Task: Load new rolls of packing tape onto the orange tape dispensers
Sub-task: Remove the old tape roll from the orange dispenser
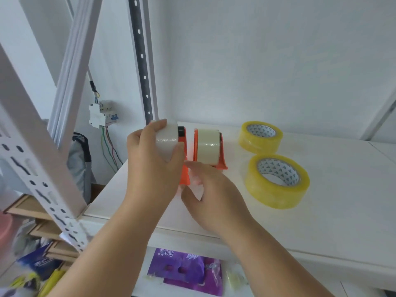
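The right hand (211, 189) pinches the orange dispenser (184, 174); left hand (154, 151) fingers wrap the light, stiff, slick tape roll (167, 140) by its rim.

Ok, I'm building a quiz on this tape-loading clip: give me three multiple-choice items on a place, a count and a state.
1. Where do the yellow tape rolls lie?
A left of the dispensers
B right of the dispensers
C on the floor

2. How many yellow rolls?
A one
B two
C four

3. What is the left hand doing?
A gripping a pale roll
B resting flat
C holding scissors

Answers: B, the yellow tape rolls sit right of the orange dispensers; B, two show on the shelf; A, the left hand wraps the pale roll.
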Action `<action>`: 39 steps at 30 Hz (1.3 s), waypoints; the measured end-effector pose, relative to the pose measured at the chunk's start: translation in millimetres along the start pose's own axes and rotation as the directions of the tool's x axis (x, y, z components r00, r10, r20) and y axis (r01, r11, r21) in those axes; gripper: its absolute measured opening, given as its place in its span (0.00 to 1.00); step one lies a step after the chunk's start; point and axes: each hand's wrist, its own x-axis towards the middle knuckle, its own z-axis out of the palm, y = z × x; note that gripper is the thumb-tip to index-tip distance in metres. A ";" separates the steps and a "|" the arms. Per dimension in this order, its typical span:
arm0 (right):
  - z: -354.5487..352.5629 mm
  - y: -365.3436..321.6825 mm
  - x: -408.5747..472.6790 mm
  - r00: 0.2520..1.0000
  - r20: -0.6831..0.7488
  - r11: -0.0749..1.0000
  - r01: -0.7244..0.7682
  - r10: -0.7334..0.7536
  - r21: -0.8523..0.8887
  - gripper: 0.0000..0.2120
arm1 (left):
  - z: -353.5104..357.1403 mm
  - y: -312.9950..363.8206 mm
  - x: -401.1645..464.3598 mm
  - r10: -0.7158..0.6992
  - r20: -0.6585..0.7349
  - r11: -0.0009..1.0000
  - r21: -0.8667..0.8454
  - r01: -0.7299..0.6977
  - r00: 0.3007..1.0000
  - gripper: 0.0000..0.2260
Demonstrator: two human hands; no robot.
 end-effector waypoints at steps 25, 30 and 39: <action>-20.0 13.9 -0.3 0.793 -0.332 0.844 0.388 -0.510 -0.371 0.08 | 0.0 77.4 25.7 0.170 0.002 0.983 0.076 -0.170 0.985 0.17; -31.0 15.5 -0.4 0.728 -0.366 0.805 0.440 -0.579 -0.399 0.05 | -2.2 88.1 28.9 0.207 -0.013 0.975 0.083 -0.206 0.978 0.16; -79.0 62.7 -4.5 0.652 -0.115 0.578 0.561 -0.750 -0.593 0.04 | -15.0 124.8 65.8 0.143 0.001 0.986 0.089 -0.143 0.990 0.11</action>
